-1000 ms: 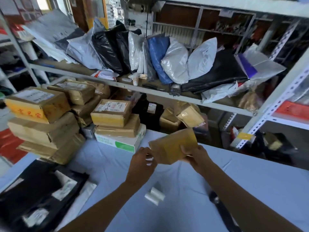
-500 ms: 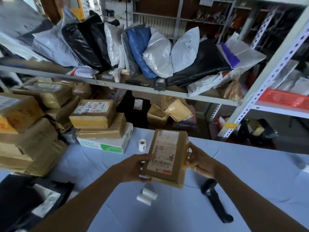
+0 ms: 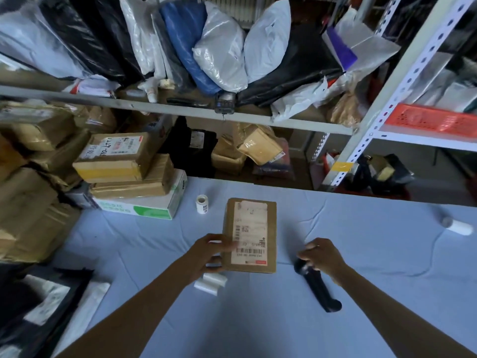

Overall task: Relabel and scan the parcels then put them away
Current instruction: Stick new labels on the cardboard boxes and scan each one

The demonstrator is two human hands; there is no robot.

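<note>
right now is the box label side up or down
up: the box lies flat on the table, its barcode label showing

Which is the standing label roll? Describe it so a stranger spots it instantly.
Start at the light blue table. Between the green-and-white box and the brown parcel is the label roll. It alone stands upright; the other rolls lie flat.

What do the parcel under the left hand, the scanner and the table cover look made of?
The parcel looks like matte brown cardboard with a white paper label: flat faces, crisp edges. The scanner is black, likely moulded plastic, slight sheen. The table cover seems pale blue cloth, given its soft creases.
</note>
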